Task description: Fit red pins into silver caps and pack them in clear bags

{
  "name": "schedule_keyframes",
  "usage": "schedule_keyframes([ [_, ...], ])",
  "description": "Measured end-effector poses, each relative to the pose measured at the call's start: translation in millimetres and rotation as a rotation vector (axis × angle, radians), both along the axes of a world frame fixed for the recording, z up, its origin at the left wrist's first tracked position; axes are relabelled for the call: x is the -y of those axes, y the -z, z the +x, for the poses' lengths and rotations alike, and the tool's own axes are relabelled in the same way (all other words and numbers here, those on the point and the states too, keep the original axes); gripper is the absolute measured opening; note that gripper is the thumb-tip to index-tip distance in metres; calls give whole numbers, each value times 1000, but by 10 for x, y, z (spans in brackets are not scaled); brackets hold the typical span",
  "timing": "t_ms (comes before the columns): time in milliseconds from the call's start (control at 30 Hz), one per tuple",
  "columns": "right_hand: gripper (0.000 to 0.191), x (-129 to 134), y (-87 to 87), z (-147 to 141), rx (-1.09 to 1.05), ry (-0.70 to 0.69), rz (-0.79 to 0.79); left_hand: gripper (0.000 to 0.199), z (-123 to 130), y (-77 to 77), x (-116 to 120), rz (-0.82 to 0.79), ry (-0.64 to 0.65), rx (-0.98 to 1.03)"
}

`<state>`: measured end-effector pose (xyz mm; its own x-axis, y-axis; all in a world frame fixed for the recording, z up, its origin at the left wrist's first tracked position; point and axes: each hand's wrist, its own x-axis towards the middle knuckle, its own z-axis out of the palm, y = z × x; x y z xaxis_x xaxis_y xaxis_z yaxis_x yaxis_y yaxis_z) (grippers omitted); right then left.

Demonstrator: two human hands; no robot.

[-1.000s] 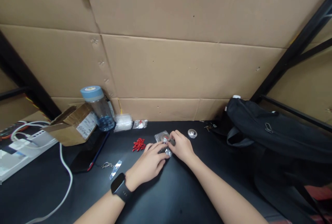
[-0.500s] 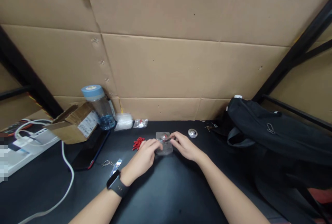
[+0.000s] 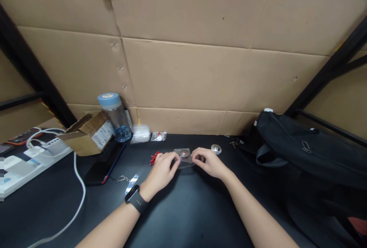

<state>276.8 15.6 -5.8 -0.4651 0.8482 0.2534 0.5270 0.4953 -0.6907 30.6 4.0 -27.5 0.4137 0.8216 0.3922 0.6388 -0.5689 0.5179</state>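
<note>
Head view gives us first a broad cardboard wall (image 3: 183, 75), matte and creased, across the upper frame, with a smooth black tabletop (image 3: 177, 209) filling the lower centre. At the right edge we see a bulky black fabric backpack (image 3: 309, 144); at the left, an open cardboard box (image 3: 83, 137) stands beside a clear bottle (image 3: 116, 119) with a blue lid.

Near the centre, the left hand (image 3: 162, 169) is half curled, thumb and fingertips pinched on the left edge of a clear plastic bag (image 3: 186, 160). The right hand (image 3: 210, 162) is loosely rounded, its thumb and index finger pinching the bag's right edge. We find the bag stretched between them, thin, glossy and roughly rectangular.

Smaller still, a shiny silver disc (image 3: 216, 149) lies just beyond the right hand, and a tangle of slender red pieces (image 3: 154, 157) shows past the left knuckles. At the bag's upper part we see a round silver piece (image 3: 183, 153) with a red spot.

Compared with a second ago, the hands are further apart, we see more of the bag, and the left hand covers part of the red tangle.
</note>
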Motion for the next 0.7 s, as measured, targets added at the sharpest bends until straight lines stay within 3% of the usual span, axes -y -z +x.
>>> schedule_keyframes([
  [167, 14, 32, 18, -39, -88, 38, -124, 14, 10, 7, 24, -4, -26, 49],
  [267, 11, 31, 110, -115, -151, 99, -124, 11, 38, 58, 8, -44, -27, 136],
  [367, 12, 17, 199, -179, -177, 152, -94, 23, 59, 117, -19, -77, -34, 204],
  [467, 24, 5, 226, -197, -126, 146, -53, 19, 67, 141, -23, -41, -2, 149],
  [567, 22, 11, 196, -172, 2, 93, 29, 26, 66, 138, 1, -3, 26, 40],
  [700, 36, 42, 141, -118, 175, 9, 129, 31, 63, 116, 54, 88, -43, -124],
])
